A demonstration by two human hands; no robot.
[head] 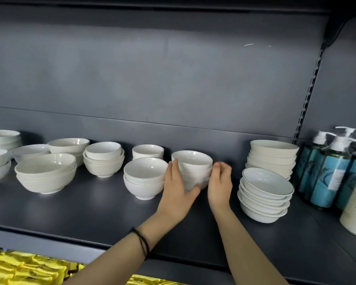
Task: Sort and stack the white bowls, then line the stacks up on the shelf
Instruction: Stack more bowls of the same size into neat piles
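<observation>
Left fingers lying flat against the 9 o'clock side of the small bowl stack, thumb hooking round its base at 6. So my left hand is cradling it. My right hand is sitting at the stack's 3 o'clock with fingers loosely bent and blurred. Can't tell whether they're touching the bowls or just beside them.

Key relation: the stack is standing upright between my palms, axis vertical, at 12 from both wrists. Both hands are about equally near, and only the left is clearly in contact. I'm judging that any slide needs the right closing in first, or the top bowl may be shifting.

Neighbours are tight. Another bowl stack is almost touching my left knuckles at 9. A taller stack of dark-rimmed shallow bowls is standing near at 3, with a cream stack behind it. More mixed stacks are trailing off towards far 9, not yet in line.

The shelf is dark, flat metal and looks smooth, probably letting the bowls slide easily. Pump bottles are standing at far 3, and yellow packets are lying on the level below at 7.
</observation>
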